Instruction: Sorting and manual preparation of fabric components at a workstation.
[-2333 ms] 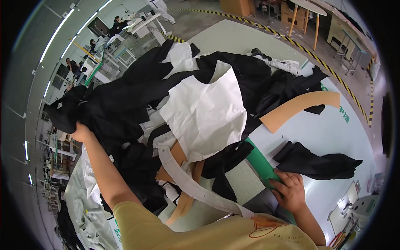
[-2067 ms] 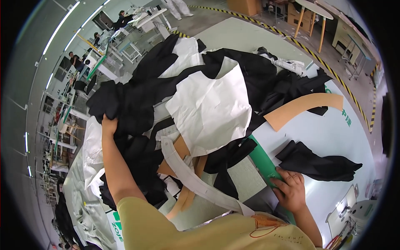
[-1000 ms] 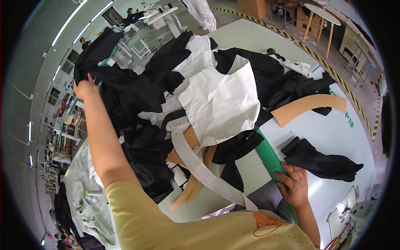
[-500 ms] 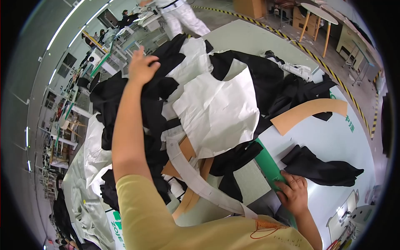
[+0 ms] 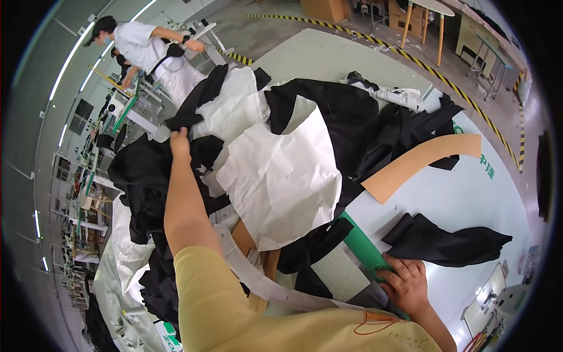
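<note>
"What is the room showing?"

"Beyond the work, fluorescent tubes (image 5: 71,61) are running along the wall side at ten o'clock, and striped tape (image 5: 376,42) is curving over the floor from twelve round to three. A co-worker (image 5: 143,50) in white is standing between ten and eleven, near other workbenches."

"And the left hand?"

"The left hand (image 5: 180,145) is reaching out toward ten o'clock, its fingers drawing narrow and pinching the lower end of a black cloth (image 5: 200,98). That cloth is sloping up toward eleven, lying along a white piece (image 5: 234,102). A black heap (image 5: 138,176) is bunching at nine, beside the forearm."

"What is the right hand doing?"

"The right hand (image 5: 407,286) is resting between four and five o'clock, fingers spreading loosely over a green strip (image 5: 359,240)."

"What is lying around them?"

"A creased white sheet (image 5: 284,182) with a scooped edge is covering the middle. A curved tan strip (image 5: 419,159) is lying at three, partly over dark fabric and partly over the pale tabletop (image 5: 446,193). A folded black piece (image 5: 448,240) is lying at four, just beyond the right hand. A curved pale band (image 5: 252,276) is bending past at between six and seven, near the person's yellow shirt (image 5: 214,293)."
</note>
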The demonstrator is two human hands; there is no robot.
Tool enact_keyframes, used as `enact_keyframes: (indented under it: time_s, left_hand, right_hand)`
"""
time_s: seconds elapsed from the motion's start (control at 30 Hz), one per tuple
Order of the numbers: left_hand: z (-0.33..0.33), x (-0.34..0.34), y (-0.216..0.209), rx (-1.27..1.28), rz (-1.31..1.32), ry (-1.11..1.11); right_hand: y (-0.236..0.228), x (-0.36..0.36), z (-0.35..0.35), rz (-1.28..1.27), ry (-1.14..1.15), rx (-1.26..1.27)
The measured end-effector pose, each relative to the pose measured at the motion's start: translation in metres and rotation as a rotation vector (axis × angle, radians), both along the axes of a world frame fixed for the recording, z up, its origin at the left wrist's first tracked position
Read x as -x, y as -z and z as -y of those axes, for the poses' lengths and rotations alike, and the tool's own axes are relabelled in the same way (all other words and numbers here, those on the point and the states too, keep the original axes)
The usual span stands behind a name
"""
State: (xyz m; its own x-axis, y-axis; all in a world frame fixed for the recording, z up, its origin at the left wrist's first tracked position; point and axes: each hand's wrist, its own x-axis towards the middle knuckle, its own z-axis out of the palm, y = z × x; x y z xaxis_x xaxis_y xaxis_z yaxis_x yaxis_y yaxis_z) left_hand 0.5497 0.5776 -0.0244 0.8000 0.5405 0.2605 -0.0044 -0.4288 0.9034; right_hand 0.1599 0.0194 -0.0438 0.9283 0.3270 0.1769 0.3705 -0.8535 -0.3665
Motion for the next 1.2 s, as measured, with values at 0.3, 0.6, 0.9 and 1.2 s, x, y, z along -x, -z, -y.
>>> enact_keyframes:
  time_s: [0.3, 0.6, 0.9, 1.2]
  left_hand:
    - [0.025, 0.065, -0.139, 0.088, 0.798, -0.182]
    - [0.058, 0.103, -0.200, -1.204, 0.502, -0.742]
    - [0.234, 0.005, -0.065, -1.425, 0.016, 0.131]
    - [0.126, 0.056, -0.102, -1.677, 0.092, -0.359]
  right_hand:
    - [-0.002, 0.001, -0.003, 0.025, -0.011, 0.001]
    - [-0.002, 0.000, -0.001, 0.021, -0.022, 0.001]
    - [-0.002, 0.000, -0.002, 0.028, -0.020, -0.031]
    - [-0.003, -0.001, 0.003, -0.010, -0.024, -0.061]
